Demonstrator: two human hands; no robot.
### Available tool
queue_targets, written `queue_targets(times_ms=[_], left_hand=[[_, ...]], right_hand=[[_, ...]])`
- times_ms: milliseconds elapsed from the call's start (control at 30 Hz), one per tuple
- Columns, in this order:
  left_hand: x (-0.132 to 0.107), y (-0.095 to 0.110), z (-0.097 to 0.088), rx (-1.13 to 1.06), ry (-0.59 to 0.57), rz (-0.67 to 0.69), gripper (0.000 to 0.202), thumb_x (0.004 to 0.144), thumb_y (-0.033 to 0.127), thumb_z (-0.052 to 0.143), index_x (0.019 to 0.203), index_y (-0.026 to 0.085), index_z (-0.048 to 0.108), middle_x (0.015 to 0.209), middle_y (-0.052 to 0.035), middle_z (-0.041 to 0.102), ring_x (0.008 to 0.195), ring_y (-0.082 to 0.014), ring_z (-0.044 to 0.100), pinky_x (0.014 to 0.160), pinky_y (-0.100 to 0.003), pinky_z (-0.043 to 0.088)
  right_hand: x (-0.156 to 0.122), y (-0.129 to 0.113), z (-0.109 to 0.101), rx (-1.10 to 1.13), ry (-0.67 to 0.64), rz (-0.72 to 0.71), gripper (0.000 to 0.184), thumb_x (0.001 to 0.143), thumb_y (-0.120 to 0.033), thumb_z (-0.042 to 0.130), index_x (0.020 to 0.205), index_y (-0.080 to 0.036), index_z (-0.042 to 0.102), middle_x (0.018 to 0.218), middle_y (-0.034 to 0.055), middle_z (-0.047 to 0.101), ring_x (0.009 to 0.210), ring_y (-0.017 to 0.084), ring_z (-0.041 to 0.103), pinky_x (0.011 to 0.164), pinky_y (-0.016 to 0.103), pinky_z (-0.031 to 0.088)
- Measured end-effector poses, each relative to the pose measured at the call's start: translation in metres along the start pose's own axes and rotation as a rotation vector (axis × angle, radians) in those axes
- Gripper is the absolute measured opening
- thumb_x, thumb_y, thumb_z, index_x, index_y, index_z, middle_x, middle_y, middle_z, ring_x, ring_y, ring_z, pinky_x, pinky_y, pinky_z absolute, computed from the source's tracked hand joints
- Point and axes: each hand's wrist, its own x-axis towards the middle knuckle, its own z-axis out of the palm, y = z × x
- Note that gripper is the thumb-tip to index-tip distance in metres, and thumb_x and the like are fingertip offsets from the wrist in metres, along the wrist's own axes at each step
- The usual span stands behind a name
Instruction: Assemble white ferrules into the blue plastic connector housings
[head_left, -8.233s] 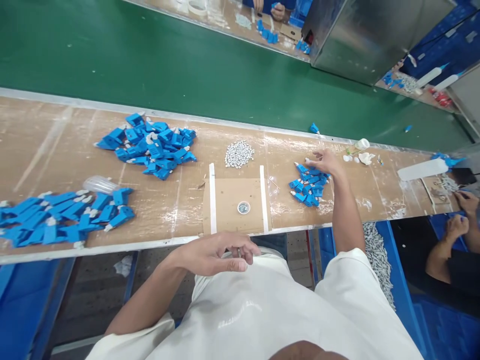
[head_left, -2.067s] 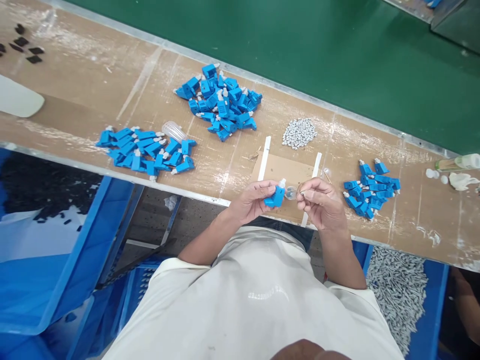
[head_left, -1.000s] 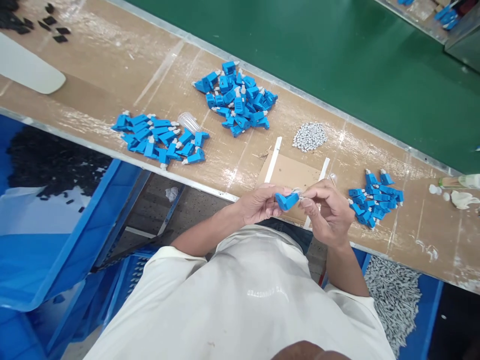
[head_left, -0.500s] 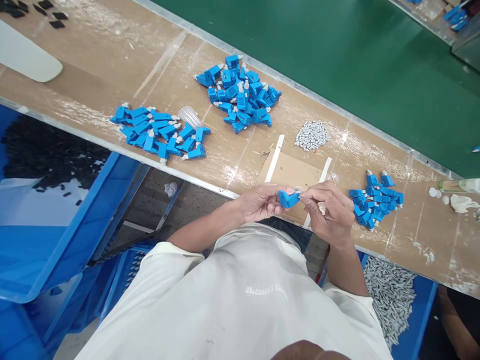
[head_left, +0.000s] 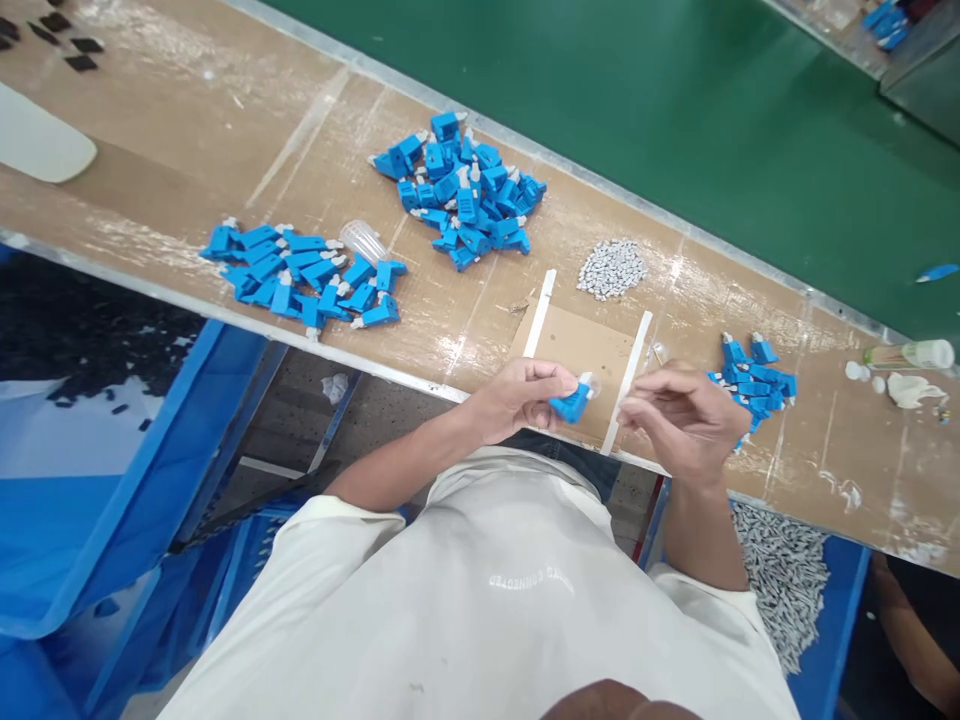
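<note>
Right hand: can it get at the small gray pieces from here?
Probably yes. Nothing upright seems to stand between the right hand and the gray pieces, just a flat white tape strip; the left hand, holding a blue plastic part, is off to the side.

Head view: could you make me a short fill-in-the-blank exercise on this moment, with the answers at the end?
The left hand holds a ____-coloured part.
Along the cardboard sheet run ____ white strips.
The broad surface just beyond the table is coloured ____.

Missing words: blue; two; green.
</note>
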Motion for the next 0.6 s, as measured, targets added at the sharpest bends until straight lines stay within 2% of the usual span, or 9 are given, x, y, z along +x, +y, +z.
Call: queue_targets(times_ms=[67, 133, 233, 333, 467, 533, 600], left_hand=[[-0.004, 0.001, 0.003, 0.094, -0.003, 0.102, 0.047, 0.066, 0.053, 0.091, 0.074, 0.012, 0.069, 0.06, 0.0015, 0.063, 0.049, -0.0067, 0.056, 0.047, -0.017, 0.048], [-0.006, 0.001, 0.005, 0.169, 0.007, 0.177, 0.047, 0.069, 0.055, 0.088, 0.079, 0.012, 0.071, 0.062, 0.001, 0.064, 0.052, -0.0075, 0.057, 0.05, -0.019, 0.049], [-0.004, -0.001, 0.006, 0.242, -0.01, 0.23, 0.045, 0.074, 0.054, 0.085, 0.081, 0.012, 0.073, 0.066, -0.0015, 0.067, 0.058, -0.0093, 0.06, 0.057, -0.021, 0.051], [-0.003, -0.006, 0.009, 0.256, -0.017, 0.217, 0.044, 0.075, 0.055, 0.085, 0.079, 0.012, 0.072, 0.066, -0.0025, 0.068, 0.058, -0.0108, 0.061, 0.058, -0.022, 0.05], [-0.011, -0.01, 0.017, 0.274, -0.01, 0.189, 0.047, 0.074, 0.058, 0.083, 0.076, 0.013, 0.068, 0.065, -0.002, 0.067, 0.055, -0.0105, 0.059, 0.054, -0.022, 0.048], [-0.013, -0.003, 0.014, 0.339, -0.029, 0.192, 0.049, 0.075, 0.062, 0.08, 0.078, 0.014, 0.068, 0.065, -0.0026, 0.067, 0.055, -0.0111, 0.059, 0.054, -0.023, 0.048], [-0.009, 0.019, 0.0, 0.501, 0.04, 0.28, 0.049, 0.077, 0.062, 0.078, 0.082, 0.014, 0.069, 0.067, -0.0031, 0.068, 0.056, -0.0121, 0.06, 0.056, -0.024, 0.048]], right_hand=[[-0.006, 0.002, 0.003, 0.229, 0.071, 0.248, 0.019, 0.082, -0.038, 0.084, 0.088, -0.022, 0.076, 0.062, -0.0013, 0.068, 0.042, 0.012, 0.06, 0.037, 0.022, 0.049], [-0.012, 0.006, 0.009, 0.429, 0.004, 0.452, 0.037, 0.076, -0.051, 0.086, 0.092, -0.02, 0.077, 0.064, -0.0006, 0.068, 0.041, 0.011, 0.058, 0.031, 0.021, 0.044], [-0.016, 0.012, 0.021, 0.634, -0.078, 0.62, 0.053, 0.066, -0.06, 0.089, 0.098, -0.02, 0.078, 0.065, -0.0015, 0.065, 0.041, 0.009, 0.053, 0.029, 0.019, 0.039], [-0.019, 0.014, 0.033, 0.722, -0.044, 0.688, 0.049, 0.061, -0.057, 0.093, 0.089, -0.02, 0.077, 0.062, -0.0037, 0.06, 0.04, 0.006, 0.046, 0.028, 0.017, 0.034], [-0.02, 0.013, 0.041, 0.75, -0.01, 0.684, 0.045, 0.062, -0.054, 0.093, 0.087, -0.02, 0.076, 0.061, -0.0034, 0.058, 0.041, 0.007, 0.046, 0.027, 0.017, 0.032], [-0.018, 0.011, 0.038, 0.731, -0.019, 0.671, 0.047, 0.064, -0.054, 0.092, 0.095, -0.021, 0.077, 0.061, -0.0029, 0.059, 0.042, 0.009, 0.049, 0.028, 0.017, 0.034], [-0.013, 0.009, 0.027, 0.706, -0.052, 0.65, 0.058, 0.065, -0.059, 0.09, 0.108, -0.022, 0.076, 0.068, -0.0005, 0.064, 0.043, 0.009, 0.05, 0.028, 0.018, 0.035]])
